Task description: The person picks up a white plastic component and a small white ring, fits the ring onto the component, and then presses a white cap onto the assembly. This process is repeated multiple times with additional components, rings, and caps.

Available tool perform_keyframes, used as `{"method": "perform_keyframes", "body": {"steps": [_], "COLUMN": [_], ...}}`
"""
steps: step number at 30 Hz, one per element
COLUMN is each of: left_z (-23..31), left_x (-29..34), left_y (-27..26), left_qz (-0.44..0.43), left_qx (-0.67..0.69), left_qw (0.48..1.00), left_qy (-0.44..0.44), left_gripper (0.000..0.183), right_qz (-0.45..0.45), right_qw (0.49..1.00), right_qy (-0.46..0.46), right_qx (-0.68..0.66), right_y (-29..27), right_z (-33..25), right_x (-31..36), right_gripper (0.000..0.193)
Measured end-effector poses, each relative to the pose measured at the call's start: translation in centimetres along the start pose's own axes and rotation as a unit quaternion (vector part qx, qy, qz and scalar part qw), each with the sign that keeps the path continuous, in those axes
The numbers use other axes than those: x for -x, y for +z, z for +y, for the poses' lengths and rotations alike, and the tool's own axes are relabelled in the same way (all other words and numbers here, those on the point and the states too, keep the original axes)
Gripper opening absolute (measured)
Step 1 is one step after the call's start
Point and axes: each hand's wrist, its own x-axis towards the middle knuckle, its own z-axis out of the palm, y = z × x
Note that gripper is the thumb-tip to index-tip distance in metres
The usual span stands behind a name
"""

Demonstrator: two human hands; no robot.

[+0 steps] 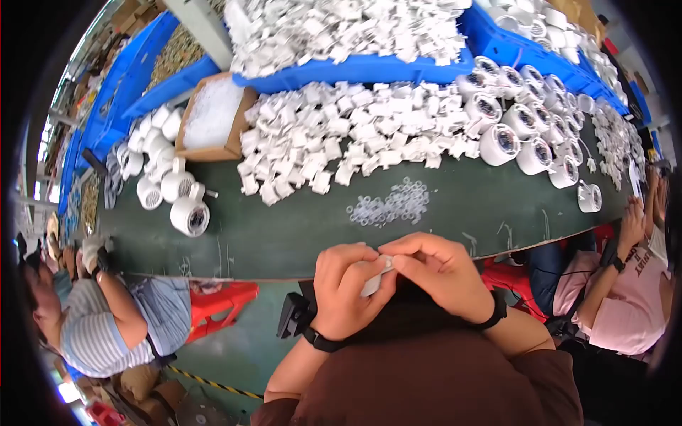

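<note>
My left hand (346, 287) and my right hand (440, 273) meet just below the near edge of the green table (298, 227). Together they pinch a small white plastic part (376, 277), mostly hidden by my fingers. Both wrists wear black bands. Straight ahead on the table lies a small heap of clear rings (392, 202). Beyond it spreads a big pile of white plastic brackets (348, 138).
White round camera housings (522, 117) crowd the right of the table, and more (170, 181) stand at the left. A cardboard box (213, 117) holds clear bits. Blue bins (355, 67) sit behind. A person in stripes (114, 312) sits left, another in pink (632, 284) right. A red stool (220, 302) stands below.
</note>
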Motion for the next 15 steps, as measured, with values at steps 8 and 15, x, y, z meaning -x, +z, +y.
{"method": "perform_keyframes", "body": {"steps": [8, 15], "left_z": [-1.3, -3.5], "left_x": [-0.5, -0.2], "left_y": [-1.5, -7.5], "left_qz": [-0.027, -0.094], "left_qx": [-0.003, -0.122], "left_qw": [1.000, 0.988], "left_qy": [0.011, 0.028], "left_gripper": [0.033, 0.027], "right_qz": [0.050, 0.127], "right_qw": [0.996, 0.846], "right_qy": [-0.067, -0.312], "right_qx": [0.002, 0.413], "right_y": [2.2, -1.1], "right_z": [1.0, -1.3], "right_x": [-1.4, -1.8], "right_gripper": [0.017, 0.010]}}
